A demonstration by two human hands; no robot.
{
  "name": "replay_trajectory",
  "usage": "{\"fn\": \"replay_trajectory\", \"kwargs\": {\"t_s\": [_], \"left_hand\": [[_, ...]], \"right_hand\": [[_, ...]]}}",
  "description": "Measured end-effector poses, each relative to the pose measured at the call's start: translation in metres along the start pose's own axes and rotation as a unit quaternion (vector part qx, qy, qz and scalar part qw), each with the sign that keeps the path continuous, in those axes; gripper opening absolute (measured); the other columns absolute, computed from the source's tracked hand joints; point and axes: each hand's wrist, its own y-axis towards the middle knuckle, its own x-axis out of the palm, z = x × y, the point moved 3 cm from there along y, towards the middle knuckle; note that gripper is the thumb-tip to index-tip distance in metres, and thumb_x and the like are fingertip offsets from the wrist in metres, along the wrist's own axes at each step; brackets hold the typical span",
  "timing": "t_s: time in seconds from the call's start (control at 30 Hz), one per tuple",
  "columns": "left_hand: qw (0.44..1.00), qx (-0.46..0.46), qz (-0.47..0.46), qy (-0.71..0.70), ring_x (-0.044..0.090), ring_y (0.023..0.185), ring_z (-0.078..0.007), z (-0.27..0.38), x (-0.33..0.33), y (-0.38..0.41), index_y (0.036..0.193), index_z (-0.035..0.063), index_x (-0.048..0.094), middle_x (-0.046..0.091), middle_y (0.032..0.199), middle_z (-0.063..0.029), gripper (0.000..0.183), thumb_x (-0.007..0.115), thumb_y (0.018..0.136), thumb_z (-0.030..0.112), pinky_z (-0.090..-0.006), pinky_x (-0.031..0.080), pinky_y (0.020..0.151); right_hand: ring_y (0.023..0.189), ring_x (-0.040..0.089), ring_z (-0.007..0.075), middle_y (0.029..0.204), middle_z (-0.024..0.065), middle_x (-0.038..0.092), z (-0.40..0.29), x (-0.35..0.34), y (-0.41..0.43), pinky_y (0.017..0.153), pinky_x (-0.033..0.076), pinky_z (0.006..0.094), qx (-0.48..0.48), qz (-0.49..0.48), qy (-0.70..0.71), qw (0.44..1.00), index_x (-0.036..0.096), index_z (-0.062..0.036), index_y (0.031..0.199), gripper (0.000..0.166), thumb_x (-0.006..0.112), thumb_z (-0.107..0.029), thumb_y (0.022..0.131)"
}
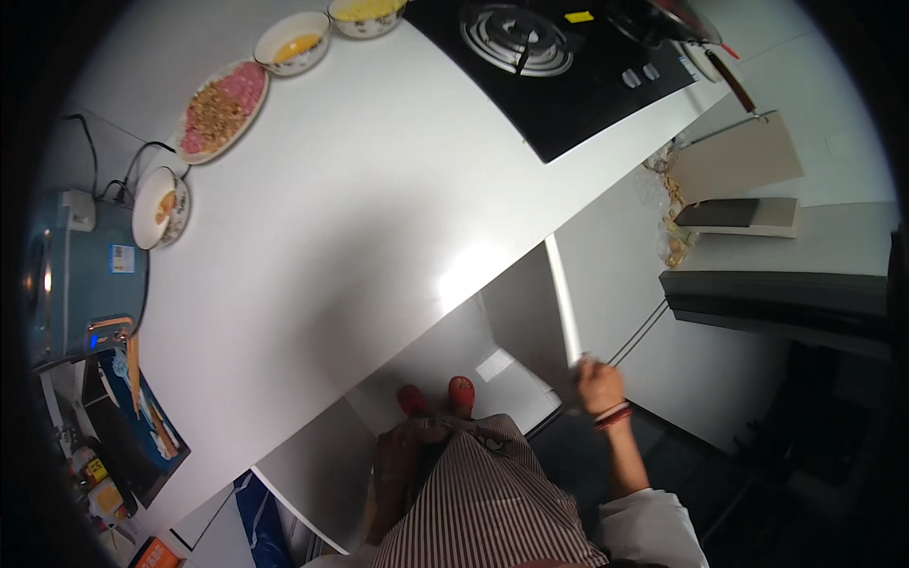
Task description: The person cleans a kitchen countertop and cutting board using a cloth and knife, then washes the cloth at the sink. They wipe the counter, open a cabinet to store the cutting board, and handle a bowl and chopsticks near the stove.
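Note:
My right hand [600, 384] grips the outer edge of an open white cabinet door [566, 302] under the counter. A red and a pale band circle that wrist. Low in front of me, my left hand [406, 441] is in shadow beside the striped apron [490, 497]; its fingers are unclear. Near it a second cabinet door [312, 454] also stands open, on the left. Between the two doors the cabinet's pale floor panel [454, 341] shows, with my red slippers [461, 392] in front of it.
The white countertop [341, 213] carries a plate of minced meat [221, 112], a bowl of beaten egg [292, 44], a bowl of yellow food [366, 15] and another bowl [162, 208]. A gas hob [568, 99] with a pan [664, 21] is at the back right; a blue-grey appliance [92, 273] stands left.

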Motion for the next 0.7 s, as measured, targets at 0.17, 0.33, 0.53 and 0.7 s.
{"fn": "replay_trajectory", "kwargs": {"t_s": [0.17, 0.33, 0.53, 0.7], "left_hand": [[0.923, -0.202, 0.327, -0.015, 0.053, 0.097, -0.0354, -0.023, -0.106, -0.078, 0.1, 0.003, 0.061, 0.058, 0.1, -0.0156, 0.026, 0.065, 0.08, 0.018, -0.0481, 0.042, 0.086], [0.805, -0.427, 0.376, 0.166, 0.052, 0.104, -0.0409, -0.049, -0.161, -0.175, 0.116, -0.0002, 0.052, 0.052, 0.117, -0.021, 0.04, 0.052, 0.093, 0.033, -0.0503, 0.044, 0.087], [0.764, -0.589, 0.17, -0.202, 0.047, 0.119, -0.0412, -0.17, -0.059, -0.2, 0.136, -0.0047, 0.04, 0.046, 0.133, -0.0243, 0.076, 0.038, 0.093, 0.059, -0.0475, 0.041, 0.096], [0.633, -0.404, 0.393, -0.531, 0.041, 0.13, -0.0277, -0.192, -0.005, -0.208, 0.137, -0.0047, 0.042, 0.043, 0.141, -0.0203, 0.084, 0.036, 0.092, 0.066, -0.0347, 0.034, 0.105]], "right_hand": [[0.068, 0.063, 0.0404, 0.072, 0.0232, 0.063, -0.133, 0.009, -0.014, 0.068, 0.052, 0.0455, 0.05, -0.159, 0.238, 0.957, 0.065, -0.0076, 0.104, 0.031, 0.049, -0.031, 0.094], [0.075, 0.065, 0.0353, 0.08, 0.023, 0.064, -0.113, -0.106, 0.123, 0.068, 0.051, 0.0409, 0.075, 0.191, 0.264, 0.943, 0.053, 0.0021, 0.109, 0.044, 0.054, -0.039, 0.093], [0.113, 0.055, 0.038, 0.119, 0.0239, 0.059, -0.024, -0.158, 0.354, 0.097, 0.042, 0.0387, 0.105, 0.305, 0.252, 0.912, 0.057, 0.0, 0.119, 0.059, 0.063, -0.046, 0.084], [0.127, 0.039, 0.0346, 0.142, 0.0065, 0.045, -0.061, -0.065, 0.358, 0.104, 0.032, 0.0479, -0.034, 0.245, -0.012, 0.969, 0.056, -0.0162, 0.129, 0.045, 0.055, -0.035, 0.088]]}}
